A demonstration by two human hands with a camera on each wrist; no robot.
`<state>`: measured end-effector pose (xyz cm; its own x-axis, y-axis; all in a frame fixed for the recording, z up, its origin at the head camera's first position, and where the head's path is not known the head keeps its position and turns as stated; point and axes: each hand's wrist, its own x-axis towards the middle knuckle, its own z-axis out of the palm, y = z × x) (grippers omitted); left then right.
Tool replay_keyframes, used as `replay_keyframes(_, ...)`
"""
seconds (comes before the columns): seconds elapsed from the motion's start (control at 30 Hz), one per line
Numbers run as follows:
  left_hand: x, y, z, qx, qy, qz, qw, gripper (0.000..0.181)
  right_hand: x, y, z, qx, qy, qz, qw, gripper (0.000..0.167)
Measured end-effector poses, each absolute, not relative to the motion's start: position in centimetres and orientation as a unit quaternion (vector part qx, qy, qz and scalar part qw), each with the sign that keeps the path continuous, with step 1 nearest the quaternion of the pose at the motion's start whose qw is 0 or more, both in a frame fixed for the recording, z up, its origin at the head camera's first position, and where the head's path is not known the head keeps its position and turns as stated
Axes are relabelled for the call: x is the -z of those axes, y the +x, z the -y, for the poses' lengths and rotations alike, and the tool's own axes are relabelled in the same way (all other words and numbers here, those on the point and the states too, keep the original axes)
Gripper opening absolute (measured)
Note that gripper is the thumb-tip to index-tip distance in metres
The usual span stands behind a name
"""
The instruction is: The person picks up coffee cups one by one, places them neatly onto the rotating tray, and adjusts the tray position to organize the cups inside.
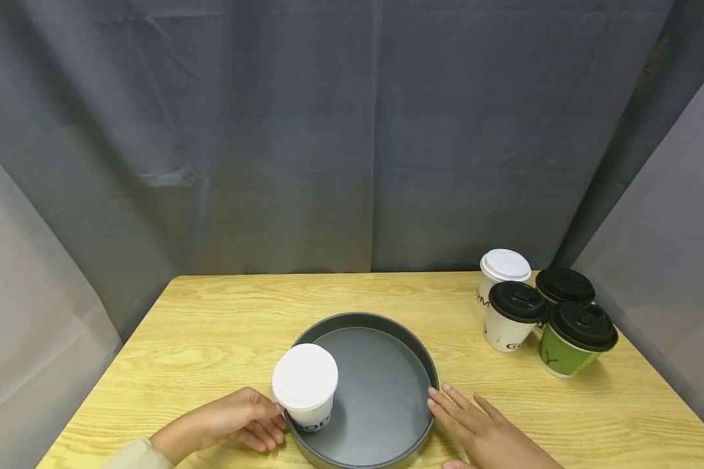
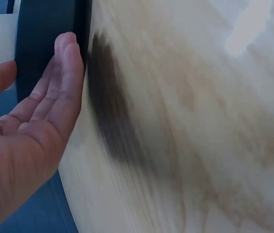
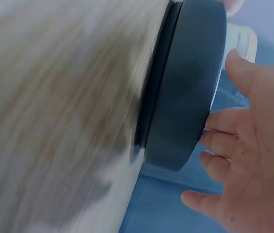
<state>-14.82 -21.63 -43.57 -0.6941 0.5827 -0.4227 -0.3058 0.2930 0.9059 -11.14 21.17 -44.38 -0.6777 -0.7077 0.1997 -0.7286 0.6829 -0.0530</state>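
A round dark grey pan (image 1: 375,391) sits on the wooden table. Inside it, against the left wall, stands a white paper cup (image 1: 306,387) with a white lid and dark lettering. My left hand (image 1: 237,422) is at the pan's left side; in the left wrist view its nearly straight fingers (image 2: 66,73) lie along the outer wall, thumb up by the rim near the cup. At the right side, my right hand (image 1: 484,430) has its extended fingertips at the pan's rim. In the right wrist view its fingers (image 3: 221,141) are spread beside the pan wall (image 3: 187,87).
At the table's back right several lidded paper cups stand close together: a white-lidded one (image 1: 506,266), a white one with a black lid (image 1: 513,316), a green one (image 1: 575,342) and a dark-lidded one (image 1: 565,284) behind. Grey curtains (image 1: 293,137) hang beyond the table's far edge.
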Motion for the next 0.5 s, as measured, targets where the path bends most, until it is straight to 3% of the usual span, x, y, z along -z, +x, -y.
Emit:
replay_keyframes(0.23,43.3,-15.5,21.9,-0.586,0.088,-0.718,0.366,0.042,44.5,-10.4,-20.6,-0.028,0.425,0.895,0.134,0.080)
replay_keyframes(0.5,43.3,-14.0,21.3,-0.581,0.106,-0.708,0.388,0.046,43.9,-11.3,-21.2,-0.068,0.380,0.920,0.075,0.068)
